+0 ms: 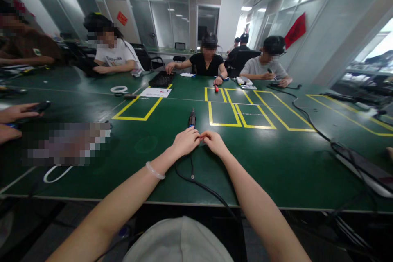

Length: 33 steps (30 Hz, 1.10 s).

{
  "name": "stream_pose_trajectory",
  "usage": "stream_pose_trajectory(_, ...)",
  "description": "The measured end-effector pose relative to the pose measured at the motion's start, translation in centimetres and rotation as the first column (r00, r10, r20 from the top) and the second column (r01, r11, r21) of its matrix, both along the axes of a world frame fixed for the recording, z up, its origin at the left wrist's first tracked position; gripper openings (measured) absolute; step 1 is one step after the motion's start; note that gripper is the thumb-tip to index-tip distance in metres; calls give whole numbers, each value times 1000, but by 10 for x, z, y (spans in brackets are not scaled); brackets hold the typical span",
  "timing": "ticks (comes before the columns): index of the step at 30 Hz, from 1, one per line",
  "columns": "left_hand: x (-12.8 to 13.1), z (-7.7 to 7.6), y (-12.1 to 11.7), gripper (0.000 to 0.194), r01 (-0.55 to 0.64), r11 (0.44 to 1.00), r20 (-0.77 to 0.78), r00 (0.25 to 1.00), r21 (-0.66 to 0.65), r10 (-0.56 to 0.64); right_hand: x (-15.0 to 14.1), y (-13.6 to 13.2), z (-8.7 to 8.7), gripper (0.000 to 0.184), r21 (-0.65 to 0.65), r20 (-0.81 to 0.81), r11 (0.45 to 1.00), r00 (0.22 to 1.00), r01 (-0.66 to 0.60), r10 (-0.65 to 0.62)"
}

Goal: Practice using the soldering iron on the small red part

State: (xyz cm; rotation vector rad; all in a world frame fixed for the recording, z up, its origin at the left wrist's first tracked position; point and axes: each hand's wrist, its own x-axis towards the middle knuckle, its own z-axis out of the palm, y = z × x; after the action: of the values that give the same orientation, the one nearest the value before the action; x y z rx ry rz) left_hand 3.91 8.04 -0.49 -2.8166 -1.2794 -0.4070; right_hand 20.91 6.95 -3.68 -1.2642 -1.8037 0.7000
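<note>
A dark electric screwdriver (pixel 192 118) with a blue band lies in front of me, its thin bit pointing away. My left hand (pixel 186 141) is closed over its rear part, hiding that end. Close beside it, my right hand (pixel 214 142) has its fingers curled together, the tips meeting the left fingers. Whatever those right fingertips may hold is hidden. From under my hands a black cord (pixel 211 191) runs back over the near table edge. A thin dark loop with a small ring (pixel 192 177) hangs down next to it.
Yellow tape rectangles (pixel 225 124) mark the green table (pixel 159 180). Further off lie a black tray (pixel 161 78), a white paper (pixel 155 92) and a red-tipped object (pixel 216 89) by a co-worker's hand. Another person's hands (pixel 20 112) reach in at left. A black cable (pixel 310 120) crosses the right side.
</note>
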Motion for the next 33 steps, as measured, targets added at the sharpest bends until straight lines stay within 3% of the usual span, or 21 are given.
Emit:
stream_pose_trajectory(5, -24, 4, -3, 35, -7, 1000, -47, 999, 28, 8, -2, -2, 1, 25, -7, -12, 1000, 1000, -24, 24)
stream_pose_trajectory(9, -62, 3, 2, 38, -77, 997, -71, 994, 8, 77, -2, -3, 1, 23, -18, -12, 1000, 1000, -14, 14)
stream_pose_trajectory(14, -126, 3, 12, 40, -164, 986, -117, 980, -26, 160, -3, -4, 1, 21, -24, 6, 999, 999, -33, 33)
stream_pose_trajectory(19, -201, 4, 31, 41, -232, 961, -118, 969, -154, 215, -5, -6, 1, 20, -16, 11, 998, 998, -55, 55)
stream_pose_trajectory(25, -273, 10, 58, 46, -251, 944, -132, 965, -215, 227, -5, -6, 0, 19, -17, 21, 998, 998, -59, 59)
stream_pose_trajectory(29, -287, 17, 60, 47, -335, 933, -211, 929, -134, 303, -5, -6, 0, 19, -6, 33, 998, 998, -62, 62)
stream_pose_trajectory(33, -276, 21, 46, 43, -457, 890, -234, 866, -12, 442, -5, -6, 1, 19, -4, 45, 998, 997, -64, 64)
